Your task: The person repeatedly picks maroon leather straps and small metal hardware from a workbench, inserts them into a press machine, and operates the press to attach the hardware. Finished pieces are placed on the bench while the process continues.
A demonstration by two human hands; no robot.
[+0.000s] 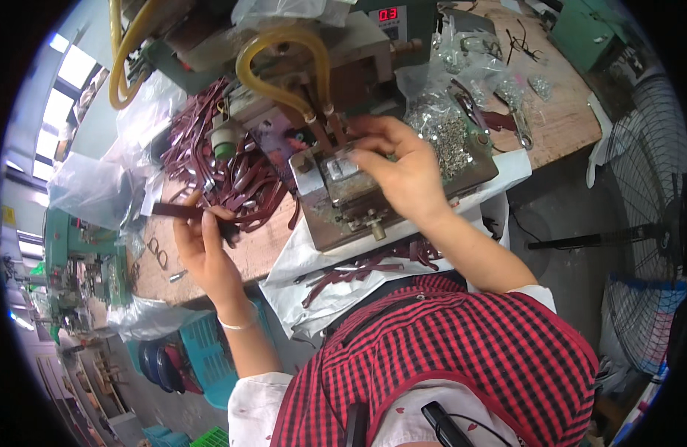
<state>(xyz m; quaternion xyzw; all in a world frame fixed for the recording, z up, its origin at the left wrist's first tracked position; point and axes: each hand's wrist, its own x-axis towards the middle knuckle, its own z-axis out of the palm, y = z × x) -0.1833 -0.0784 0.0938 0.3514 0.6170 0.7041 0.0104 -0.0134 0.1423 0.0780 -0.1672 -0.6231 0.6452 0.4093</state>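
My left hand (202, 242) is closed on a flat maroon strip (171, 211) shaped like a spectacle temple, between thumb and fingers. It is above the near edge of a pile of similar maroon strips (247, 182), some with shiny parts. My right hand (403, 167) reaches over a metal fixture (343, 167) on a bench machine. Its thumb and fingers bend together at the fixture's upper right side, and whatever is between them is hidden. Two copper-coloured rods (330, 132) fed by a yellow hose (284, 37) come down just behind the fixture.
Beside my right hand lies an open plastic bag of small metal parts (449, 145). Pliers (522, 128) rest farther right. More maroon strips (373, 264) lie on white cloth before me. Scissors (157, 253) are at the bench's left, a black fan (649, 231) at right.
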